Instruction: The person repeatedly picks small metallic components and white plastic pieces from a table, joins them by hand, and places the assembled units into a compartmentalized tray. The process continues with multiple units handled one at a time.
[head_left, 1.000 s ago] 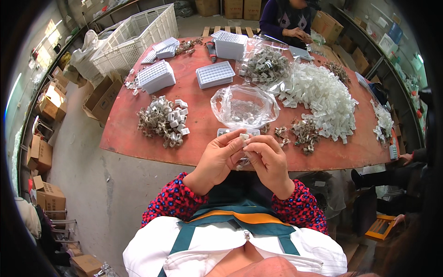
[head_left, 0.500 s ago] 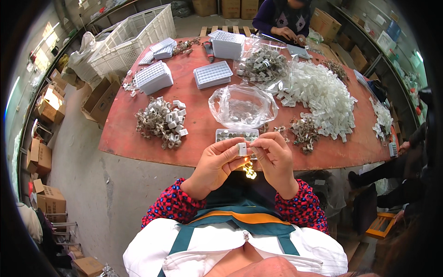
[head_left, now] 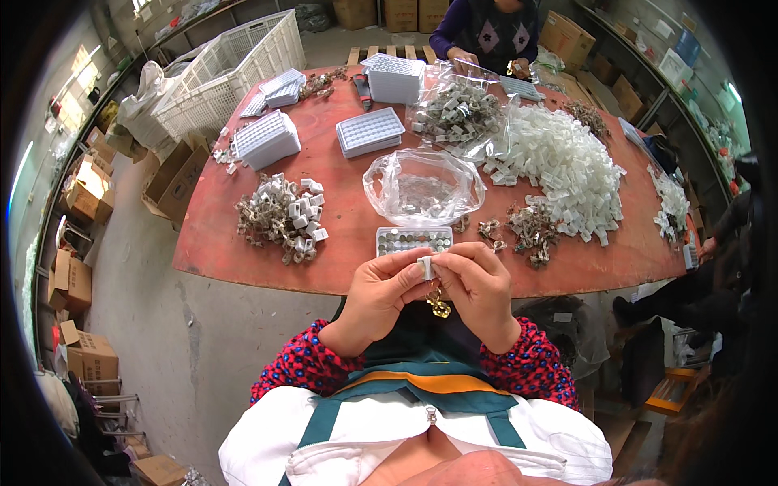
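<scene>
Between both hands, just above the near table edge, is a small white plastic case [head_left: 426,265] with a coil of thin wire lights [head_left: 439,307] dangling below it. My left hand [head_left: 385,292] pinches the case from the left with thumb and fingers. From the right, my right hand [head_left: 478,287] closes thumb and forefinger on the case's other side. Behind my fingertips lies a white tray [head_left: 379,245] with round silver button cells in its pockets. A clear plastic bag [head_left: 377,194] with small silvery pieces sits beyond the tray.
On the red table [head_left: 340,259], a pile of white cases with wire coils [head_left: 284,215] lies left, and loose white cases [head_left: 567,170] heap up right. Stacked white trays [head_left: 267,139] stand farther back. Another person's hand [head_left: 519,68] works at the far side. A white crate [head_left: 235,69] stands left.
The dangling light coil glowed bright yellow before and now looks dull gold. The white case has turned and sits slightly lower between my fingers. The far person's hands have moved apart.
</scene>
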Motion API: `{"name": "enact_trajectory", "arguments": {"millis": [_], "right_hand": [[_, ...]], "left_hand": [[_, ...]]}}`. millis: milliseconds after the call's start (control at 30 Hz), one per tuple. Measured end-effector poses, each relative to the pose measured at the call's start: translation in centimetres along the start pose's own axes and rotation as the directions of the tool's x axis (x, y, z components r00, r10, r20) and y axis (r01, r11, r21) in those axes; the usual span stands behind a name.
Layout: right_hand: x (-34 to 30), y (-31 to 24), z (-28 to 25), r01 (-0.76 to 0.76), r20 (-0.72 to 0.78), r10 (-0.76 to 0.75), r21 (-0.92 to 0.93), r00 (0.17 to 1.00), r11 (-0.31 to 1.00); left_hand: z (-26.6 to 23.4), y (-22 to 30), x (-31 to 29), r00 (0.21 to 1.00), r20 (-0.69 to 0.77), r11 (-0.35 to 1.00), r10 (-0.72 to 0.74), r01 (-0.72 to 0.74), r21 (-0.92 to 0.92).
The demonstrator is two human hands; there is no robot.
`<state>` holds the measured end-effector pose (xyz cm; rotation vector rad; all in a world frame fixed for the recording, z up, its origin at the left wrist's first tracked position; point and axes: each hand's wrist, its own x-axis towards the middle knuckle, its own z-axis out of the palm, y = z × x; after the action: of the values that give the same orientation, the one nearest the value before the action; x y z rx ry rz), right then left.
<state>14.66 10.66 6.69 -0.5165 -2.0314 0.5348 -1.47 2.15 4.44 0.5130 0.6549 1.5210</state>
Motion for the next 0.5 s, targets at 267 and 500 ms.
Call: {"name": "enact_trajectory", "arguments": {"millis": [267,500], "right_hand": [[-0.72,0.28,0.05,-0.141,0.005,0.141,0.125,0.990,0.982],[-0.47,0.49,-0.06,-0.032,-0.015,0.032,0.038,0.999,0.999]], "left_hand": [[0.51,-0.08,0.01,0.999,-0.034,1.000,-0.002,0.001,-0.026],[0.69,-0.44,0.08,0.998,-0.056,1.000,-0.003,0.003,-0.001]]}}
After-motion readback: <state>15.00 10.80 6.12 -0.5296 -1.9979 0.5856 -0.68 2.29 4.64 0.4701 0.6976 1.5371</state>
